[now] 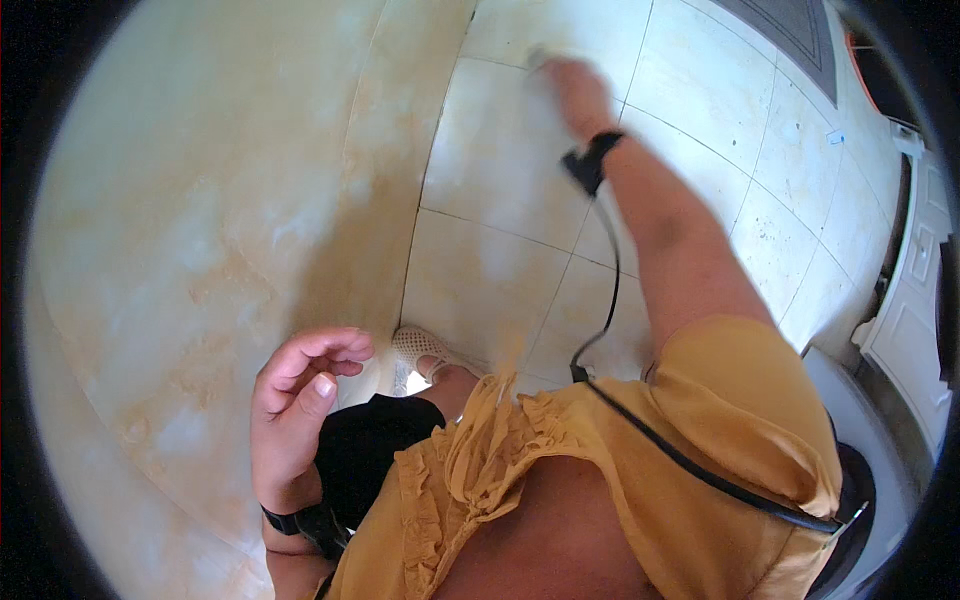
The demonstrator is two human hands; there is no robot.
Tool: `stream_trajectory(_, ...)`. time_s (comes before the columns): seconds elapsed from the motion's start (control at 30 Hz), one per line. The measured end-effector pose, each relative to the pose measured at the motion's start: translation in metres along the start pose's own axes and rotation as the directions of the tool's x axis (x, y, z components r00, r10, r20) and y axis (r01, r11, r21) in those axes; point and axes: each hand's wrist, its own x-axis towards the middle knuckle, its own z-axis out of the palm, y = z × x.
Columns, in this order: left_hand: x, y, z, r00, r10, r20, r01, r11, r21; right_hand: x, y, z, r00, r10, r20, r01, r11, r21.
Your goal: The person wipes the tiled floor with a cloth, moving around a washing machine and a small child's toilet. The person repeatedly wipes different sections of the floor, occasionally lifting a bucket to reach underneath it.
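My left hand (pixel 300 405) is raised beside the marbled wall at the lower left. Its fingers curl loosely, the thumb stands apart from them, and nothing shows in the grip. Stretched far forward over the pale floor tiles (pixel 500 130), my right hand (pixel 580 95) is smeared by motion. Its fingers look closed around a small greyish thing (pixel 538 58), too blurred to name. A black band with a cable (pixel 614 270) circles my right wrist, and another black band (pixel 295 522) is on the left one.
The marbled wall (pixel 210 180) rises along the left. My foot in a light mesh shoe (pixel 420 348) stands by its base. A grey mat (pixel 790 30) lies at the far right, with a small bluish scrap (pixel 835 137) nearby. White furniture (pixel 915 310) lines the right side.
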Motion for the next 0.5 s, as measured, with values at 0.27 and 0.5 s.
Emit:
stream_trajectory(0.27,0.0,0.002,0.006,0.997,-0.01,0.071,0.012,0.999,-0.032,0.039,0.056,-0.108,0.938,-0.203,-0.279,0.14,0.963,-0.232)
stream_trajectory(0.5,0.003,0.004,0.004,0.997,-0.053,0.053,0.052,0.999,0.009,-0.075,-0.101,0.051,0.486,-0.859,0.163,0.819,0.512,0.259)
